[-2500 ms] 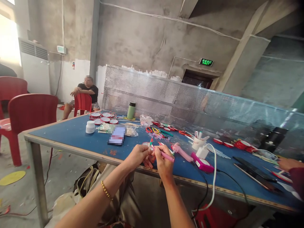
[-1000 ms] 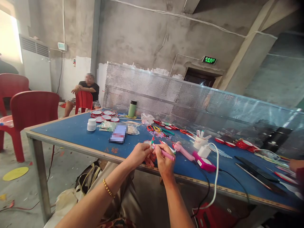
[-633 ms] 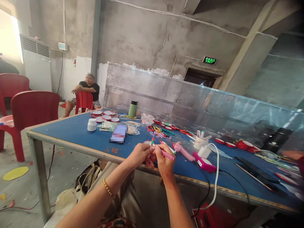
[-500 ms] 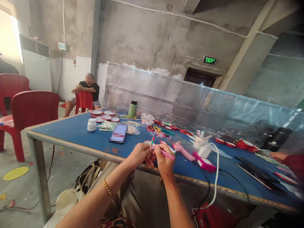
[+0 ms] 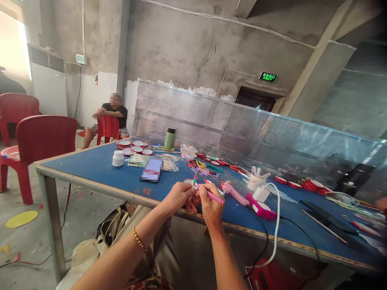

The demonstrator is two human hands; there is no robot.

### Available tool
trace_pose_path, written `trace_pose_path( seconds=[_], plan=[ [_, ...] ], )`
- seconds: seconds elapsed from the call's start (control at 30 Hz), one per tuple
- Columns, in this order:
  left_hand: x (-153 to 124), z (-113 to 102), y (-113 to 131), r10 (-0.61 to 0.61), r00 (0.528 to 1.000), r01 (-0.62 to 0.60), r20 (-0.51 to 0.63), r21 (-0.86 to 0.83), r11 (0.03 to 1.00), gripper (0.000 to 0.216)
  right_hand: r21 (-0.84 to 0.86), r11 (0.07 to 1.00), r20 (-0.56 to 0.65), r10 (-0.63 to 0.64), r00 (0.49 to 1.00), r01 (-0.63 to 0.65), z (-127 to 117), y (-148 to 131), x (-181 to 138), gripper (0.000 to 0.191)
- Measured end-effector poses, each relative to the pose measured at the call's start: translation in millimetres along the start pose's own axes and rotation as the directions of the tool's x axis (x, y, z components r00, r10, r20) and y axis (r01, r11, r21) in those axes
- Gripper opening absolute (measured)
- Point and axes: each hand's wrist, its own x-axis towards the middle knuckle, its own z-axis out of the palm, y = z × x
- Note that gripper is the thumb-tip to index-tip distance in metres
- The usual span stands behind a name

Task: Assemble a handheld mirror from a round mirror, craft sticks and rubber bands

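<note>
My left hand (image 5: 178,196) is closed near the table's front edge, pinching a small slim piece with a red and green tip (image 5: 195,179). Close beside it, my right hand (image 5: 211,206) grips a pink pen (image 5: 216,197), whose point is turned toward the left hand's fingers. The pen's tip is too small to make out. Behind my hands lies a round, red-rimmed white disc (image 5: 188,181), partly covered. Just right of the pen, a pink handled tool (image 5: 236,195) rests on the blue table (image 5: 99,169).
A magenta box (image 5: 261,207) with cables and a white cup of markers (image 5: 256,181) stand to the right. Further back are scissors (image 5: 200,164), a phone (image 5: 151,169), a white bottle (image 5: 117,158) and a green flask (image 5: 169,139). A seated person (image 5: 113,114) is beyond the table.
The view has shifted slightly. My hands keep nearly the same pose and hold the same things. Another person's hand and sleeve at the far right have mostly withdrawn from view.
</note>
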Motion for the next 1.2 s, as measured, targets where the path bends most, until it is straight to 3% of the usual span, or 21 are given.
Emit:
trace_pose_path(
  seconds=[0.6,1.2],
  plan=[
    [-1.6,1.1,2.8,-0.007,1.0,0.007,-0.002,0.005,1.0,0.045,-0.074,0.997,0.029,-0.018,0.999,0.021,-0.9,-0.2,0.8,0.024],
    [-1.7,1.1,2.6,-0.011,1.0,0.011,0.0,0.011,1.0,0.045,0.007,0.999,0.011,0.042,0.999,-0.042,0.7,-1.8,-0.4,0.023]
  ],
)
